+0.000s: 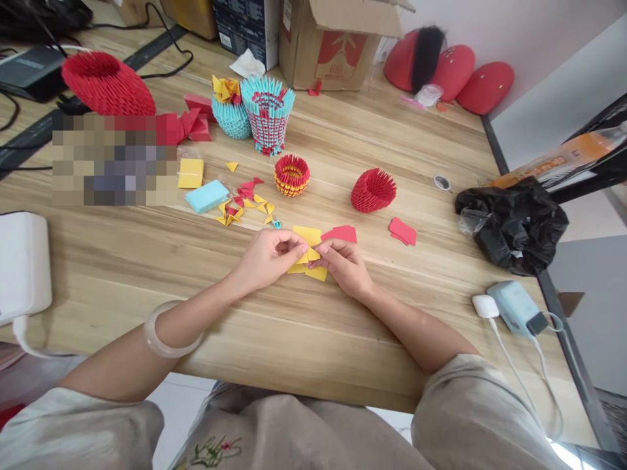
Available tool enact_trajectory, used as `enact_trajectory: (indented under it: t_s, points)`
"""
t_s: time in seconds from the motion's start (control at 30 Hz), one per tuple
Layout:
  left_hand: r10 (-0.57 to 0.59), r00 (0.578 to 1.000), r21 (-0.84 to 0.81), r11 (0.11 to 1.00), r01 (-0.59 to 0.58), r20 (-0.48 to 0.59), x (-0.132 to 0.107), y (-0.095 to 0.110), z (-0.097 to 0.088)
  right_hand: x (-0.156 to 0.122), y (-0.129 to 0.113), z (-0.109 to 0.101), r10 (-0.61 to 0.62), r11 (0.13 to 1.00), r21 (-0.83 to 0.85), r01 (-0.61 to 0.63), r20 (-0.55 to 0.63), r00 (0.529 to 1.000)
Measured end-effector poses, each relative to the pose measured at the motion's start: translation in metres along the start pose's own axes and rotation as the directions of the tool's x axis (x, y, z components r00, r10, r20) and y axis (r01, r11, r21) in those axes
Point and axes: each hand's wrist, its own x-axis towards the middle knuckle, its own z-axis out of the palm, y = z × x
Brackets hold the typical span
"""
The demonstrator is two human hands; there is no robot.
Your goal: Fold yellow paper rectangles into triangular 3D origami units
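Note:
My left hand [270,256] and my right hand [343,262] meet over the wooden table [147,261], both pinching a small yellow paper piece [310,253] between thumbs and fingers. Under my hands lie more yellow paper sheets [309,234] and a red paper sheet [343,233]. A pale bangle [164,339] sits on my left forearm.
Folded yellow and red paper triangles [245,202] lie scattered beyond my hands, beside a blue paper stack [208,196] and a yellow stack [191,173]. Paper models stand further back: a red-yellow ring [292,175], a red cup [373,190], a blue vase [268,111]. A black bag [514,222] lies right.

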Motion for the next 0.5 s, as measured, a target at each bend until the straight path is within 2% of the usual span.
enact_trajectory:
  t_s: [0.23,0.4,0.5]
  points:
    - [0.031,0.999,0.047,0.998,-0.032,0.015,-0.0024,0.0004,0.0014,0.0023,-0.0027,0.0001,0.055,0.998,0.039,-0.057,0.069,0.996]
    - [0.070,0.997,0.139,0.988,-0.066,-0.026,-0.0045,-0.0007,0.0032,0.0020,-0.0056,0.0005,-0.013,0.999,-0.042,0.014,0.044,0.999]
    - [0.021,0.999,0.081,0.997,-0.019,-0.028,-0.0034,-0.0029,0.0033,0.0011,-0.0072,0.0015,-0.022,0.995,-0.099,0.023,0.018,1.000]
